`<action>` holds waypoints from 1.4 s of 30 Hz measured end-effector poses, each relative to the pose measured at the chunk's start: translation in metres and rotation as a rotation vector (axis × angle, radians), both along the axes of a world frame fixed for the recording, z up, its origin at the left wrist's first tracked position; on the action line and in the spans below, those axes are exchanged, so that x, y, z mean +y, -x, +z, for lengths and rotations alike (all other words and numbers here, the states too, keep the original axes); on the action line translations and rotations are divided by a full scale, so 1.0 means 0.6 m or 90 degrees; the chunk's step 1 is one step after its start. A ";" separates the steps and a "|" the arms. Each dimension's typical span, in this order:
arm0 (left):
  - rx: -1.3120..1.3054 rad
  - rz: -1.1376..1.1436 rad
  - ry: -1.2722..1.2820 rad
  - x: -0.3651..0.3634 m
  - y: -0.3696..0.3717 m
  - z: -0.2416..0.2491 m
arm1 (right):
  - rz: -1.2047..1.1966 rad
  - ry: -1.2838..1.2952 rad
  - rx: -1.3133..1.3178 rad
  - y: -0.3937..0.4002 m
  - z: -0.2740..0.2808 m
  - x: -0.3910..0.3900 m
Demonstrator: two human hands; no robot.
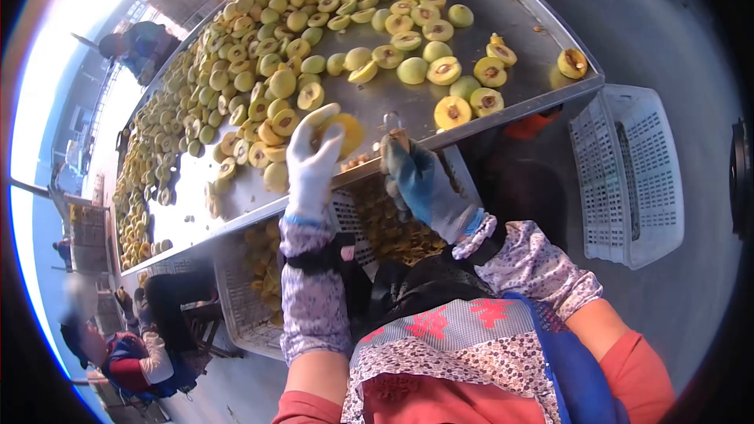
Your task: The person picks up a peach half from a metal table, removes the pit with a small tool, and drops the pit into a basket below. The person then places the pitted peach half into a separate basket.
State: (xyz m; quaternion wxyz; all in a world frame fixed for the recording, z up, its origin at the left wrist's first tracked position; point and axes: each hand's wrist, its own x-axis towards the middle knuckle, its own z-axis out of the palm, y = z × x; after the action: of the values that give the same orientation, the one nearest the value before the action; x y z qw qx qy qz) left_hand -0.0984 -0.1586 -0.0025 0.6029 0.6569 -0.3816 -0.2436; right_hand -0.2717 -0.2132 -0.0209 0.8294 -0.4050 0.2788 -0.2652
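My left hand [310, 161], in a white glove, is closed around a yellow peach half [345, 135] above the front edge of the metal table [377, 106]. Just to its right, my right hand [420, 180], in a blue and grey glove, grips a small pitting tool [393, 120] with a looped metal tip and what looks like a wooden handle. Between the hands, small brown pits [357, 161] lie along the table edge. Several cut peach halves [453, 112] rest beyond my right hand, some cut side up with the pit in them.
A large heap of peach halves [236, 71] covers the table's left and far side. Below the edge stand crates, one holding fruit [263, 263], another brown pits or scraps [393, 224]. A white plastic basket [656, 180] is at right. Co-workers [133, 357] sit at left.
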 end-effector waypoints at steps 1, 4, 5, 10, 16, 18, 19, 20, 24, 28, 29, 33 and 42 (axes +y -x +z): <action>-0.024 0.040 0.009 0.038 -0.005 0.013 | 0.011 0.016 -0.007 0.004 0.005 0.001; -0.046 0.214 0.032 0.160 -0.050 0.032 | 0.026 -0.007 0.024 0.003 0.013 0.003; 0.019 0.250 0.030 0.202 -0.072 0.035 | 0.027 -0.009 0.033 -0.001 0.007 0.005; 0.264 0.322 0.120 0.212 -0.037 0.063 | 0.055 0.138 -0.026 -0.048 -0.034 0.055; -0.575 0.188 -0.008 0.163 -0.003 0.015 | 0.081 0.341 -0.072 -0.055 -0.023 0.086; -0.506 0.143 0.049 0.155 0.005 0.008 | 0.088 0.373 -0.054 -0.054 -0.018 0.087; -0.505 0.144 0.049 0.158 0.003 0.009 | 0.089 0.373 -0.053 -0.051 -0.012 0.086; -0.562 0.153 0.060 0.164 -0.004 0.012 | 0.089 0.387 -0.026 -0.049 -0.004 0.084; -0.626 0.229 0.030 0.239 -0.057 0.026 | 0.100 0.376 0.026 -0.043 -0.012 0.063; 0.055 0.439 0.062 0.334 -0.122 0.059 | 0.056 0.426 0.042 -0.034 0.004 0.049; 0.054 0.440 0.059 0.334 -0.127 0.061 | 0.041 0.442 0.015 -0.039 -0.005 0.050; -0.297 0.402 -0.282 0.253 -0.144 0.068 | 0.072 0.511 0.046 -0.050 -0.008 0.056; -0.434 0.128 -0.481 0.125 -0.211 -0.037 | 0.037 0.538 0.034 -0.056 -0.021 0.047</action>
State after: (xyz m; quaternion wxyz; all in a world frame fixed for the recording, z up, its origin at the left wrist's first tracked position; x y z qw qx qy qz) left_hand 0.0280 -0.0839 -0.0248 0.1856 0.9042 -0.3768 -0.0775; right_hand -0.2380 -0.1849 -0.0338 0.5900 -0.7240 0.1555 -0.3216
